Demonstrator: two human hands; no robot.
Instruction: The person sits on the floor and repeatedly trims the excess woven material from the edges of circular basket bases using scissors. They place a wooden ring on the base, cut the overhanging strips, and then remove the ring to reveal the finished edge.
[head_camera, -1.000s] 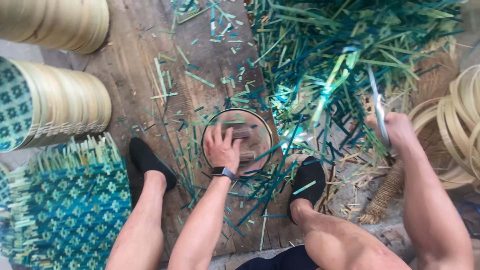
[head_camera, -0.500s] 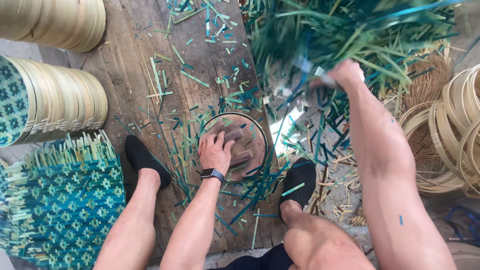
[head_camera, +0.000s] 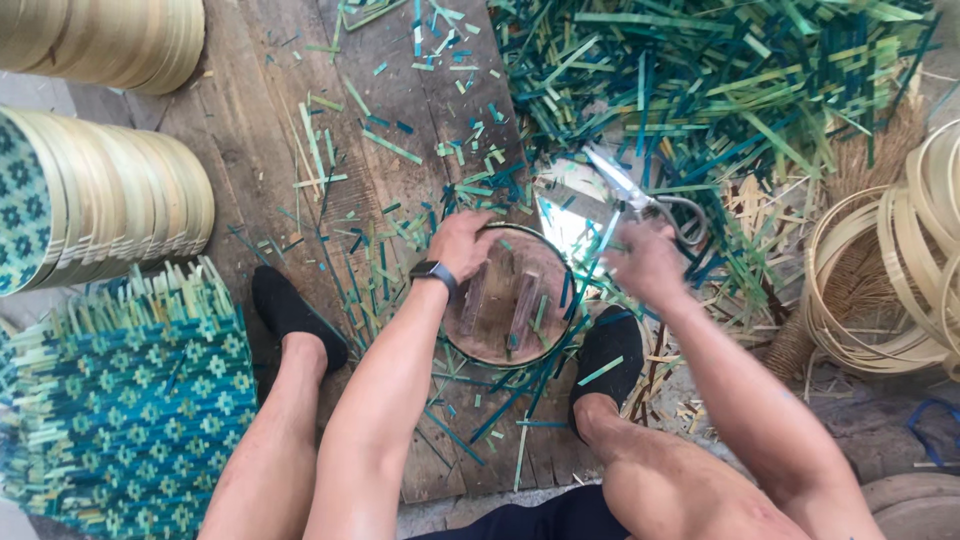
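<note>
Round woven tray (head_camera: 505, 300) betw feet, left hand (head_camera: 462, 243) palm-down, fingers curled gripping rim at 10 o'clock, right hand (head_camera: 648, 262) closed round shears (head_camera: 625, 190), blades pointing 11 o'clock.

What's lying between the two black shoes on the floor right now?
In the head view, the round wooden form sits between the left shoe and right shoe, with the left hand on its rim and blue-green strip offcuts scattered around it.
</note>
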